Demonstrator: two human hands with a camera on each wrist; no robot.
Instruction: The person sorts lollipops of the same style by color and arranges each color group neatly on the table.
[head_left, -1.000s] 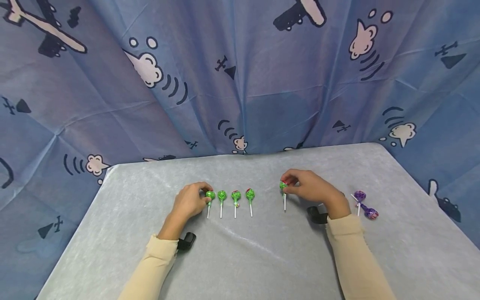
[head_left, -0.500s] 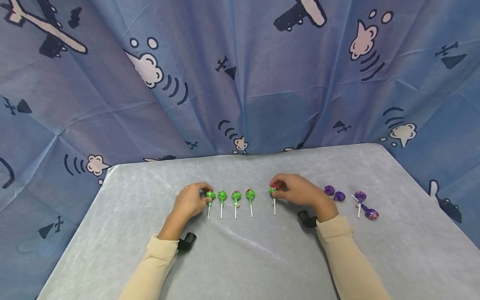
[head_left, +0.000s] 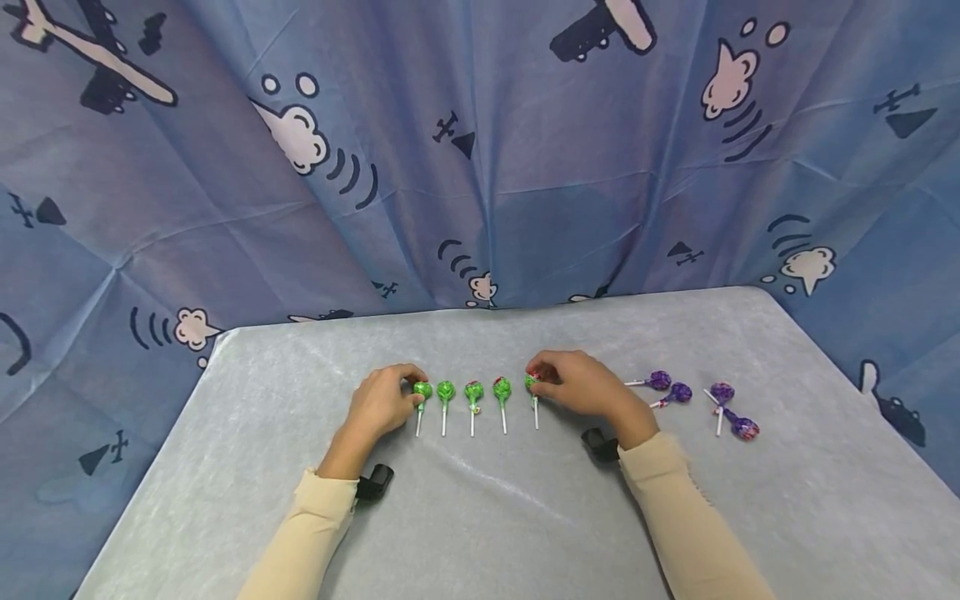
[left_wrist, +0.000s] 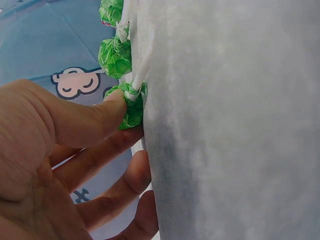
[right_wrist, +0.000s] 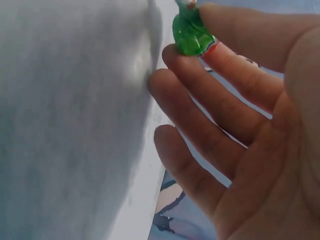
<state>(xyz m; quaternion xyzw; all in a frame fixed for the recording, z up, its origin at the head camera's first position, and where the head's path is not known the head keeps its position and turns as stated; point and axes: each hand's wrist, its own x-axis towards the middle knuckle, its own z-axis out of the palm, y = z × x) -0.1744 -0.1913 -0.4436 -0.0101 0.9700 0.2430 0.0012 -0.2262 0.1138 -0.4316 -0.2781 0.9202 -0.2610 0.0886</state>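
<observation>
My left hand [head_left: 381,402] pinches the head of the leftmost green lollipop [left_wrist: 132,107] between thumb and fingers, its white stick pointing toward me. At the right end of the same row, my right hand [head_left: 585,385] holds another green lollipop [right_wrist: 192,32] by its wrapped head, thumb on one side and fingers on the other. Between the hands lie a second green lollipop [head_left: 446,391], a third green lollipop [head_left: 473,392] and a fourth green lollipop [head_left: 502,388], side by side with sticks toward me.
Several purple lollipops lie right of my right hand: one purple lollipop [head_left: 660,381] beside another [head_left: 680,392], and a crossed pair with one purple head [head_left: 746,429] nearer me. A pale cloth covers the table [head_left: 480,517]; a blue patterned curtain [head_left: 480,167] hangs behind its far edge.
My right hand has moved left with its green lollipop, up to the row's right end, uncovering two purple lollipops behind it. My left hand has stayed on the leftmost lollipop.
</observation>
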